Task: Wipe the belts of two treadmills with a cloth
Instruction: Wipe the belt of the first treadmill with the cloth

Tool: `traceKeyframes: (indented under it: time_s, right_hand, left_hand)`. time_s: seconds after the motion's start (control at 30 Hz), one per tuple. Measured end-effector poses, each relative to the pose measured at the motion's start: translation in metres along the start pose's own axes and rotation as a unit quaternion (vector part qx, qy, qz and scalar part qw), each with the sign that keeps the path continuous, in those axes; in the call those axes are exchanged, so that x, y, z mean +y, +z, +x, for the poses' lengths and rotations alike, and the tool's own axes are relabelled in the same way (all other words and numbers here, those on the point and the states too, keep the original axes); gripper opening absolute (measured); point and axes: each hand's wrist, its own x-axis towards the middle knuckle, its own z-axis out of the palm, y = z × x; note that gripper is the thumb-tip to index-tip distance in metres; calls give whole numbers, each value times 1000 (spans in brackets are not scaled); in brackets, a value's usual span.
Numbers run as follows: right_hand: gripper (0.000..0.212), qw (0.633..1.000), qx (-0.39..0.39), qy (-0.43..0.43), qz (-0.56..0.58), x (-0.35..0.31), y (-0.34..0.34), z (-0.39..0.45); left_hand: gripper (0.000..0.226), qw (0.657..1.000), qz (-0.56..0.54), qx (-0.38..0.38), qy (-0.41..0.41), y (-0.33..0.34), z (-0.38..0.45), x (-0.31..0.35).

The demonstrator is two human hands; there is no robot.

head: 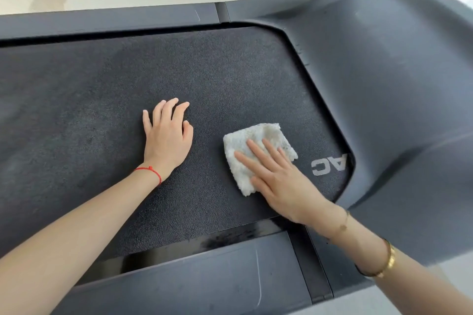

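White fluffy folded terry cloth (pixel 256 153), roughly square, lies flat on the black pebble-textured treadmill belt (pixel 102 100) nr the smooth grey plastic motor cover (pixel 384 71). Right hand (pixel 279 181) presses it, fingers straight. Left hand (pixel 166 135) flat on belt, fingers spread. One cloth, two hands.

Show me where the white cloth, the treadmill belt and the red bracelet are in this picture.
white cloth (pixel 245 135): head view, its bare upper part beyond the fingers.
treadmill belt (pixel 102 100): head view, bare textured surface left of the hands.
red bracelet (pixel 153 171): head view, the cord on the left wrist.
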Motion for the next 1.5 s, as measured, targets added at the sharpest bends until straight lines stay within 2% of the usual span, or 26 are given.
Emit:
traceKeyframes:
  time_s: [0.07, 0.17, 0.23, 0.3, 0.4, 0.5, 0.6, 0.67, 0.73, 0.87, 0.93, 1.13, 1.27, 1.4, 1.5]
  right_hand:
    - [51, 999, 13, 26, -21, 23, -8, 8]
    - [51, 984, 33, 175, -28, 53, -28, 40]
    - [53, 975, 40, 216, -24, 49, -30, 55]
    - [55, 989, 29, 139, -49, 27, -18, 54]
    - [54, 1000, 3, 0, -30, -8, 5, 33]
    - [53, 999, -9, -19, -39, 13, -2, 42]
    - [53, 991, 13, 91, -98, 62, -25, 85]
    - [52, 981, 26, 186, -55, 86, -42, 115]
    - [52, 975, 28, 221, -17, 86, -43, 132]
    - [51, 995, 14, 95, -11, 56, -23, 130]
    - [51, 998, -5, 64, -1, 66, -28, 133]
    - [53, 981, -20, 190, -46, 127, -67, 209]
    - [55, 978, -17, 206, -35, 115, -64, 260]
    - [53, 995, -44, 79, -42, 62, -41, 284]
    - [51, 997, -51, 0, -50, 55, -32, 286]
  left_hand:
    - [45, 1000, 0, -5, 1, -1, -1, 0]
    - [45, 1000, 0, -9, 0, -2, -1, 1]
    - [46, 1000, 0, -11, -3, -3, -1, 2]
    - [46, 1000, -2, -10, -4, -3, 0, 2]
    - [46, 1000, 2, -9, -6, -1, -1, 1]
    - [46, 1000, 3, -8, -4, 0, -1, 1]
    - [45, 1000, -1, -11, -7, -1, -2, 0]
    - [45, 1000, -3, -13, -9, -2, -1, 1]
    - [45, 1000, -7, -15, -13, -3, 0, 3]
    - [46, 1000, -2, -19, -17, -4, -1, 4]
    - [46, 1000, 1, -21, -17, -3, -1, 4]
    - [48, 999, 8, -27, -19, -6, 0, 5]
    - [48, 999, 24, -32, -25, -6, 3, 7]
    - [48, 999, 31, -32, -23, -5, 4, 7]
    - [48, 999, 33, -31, -20, -5, 5, 5]
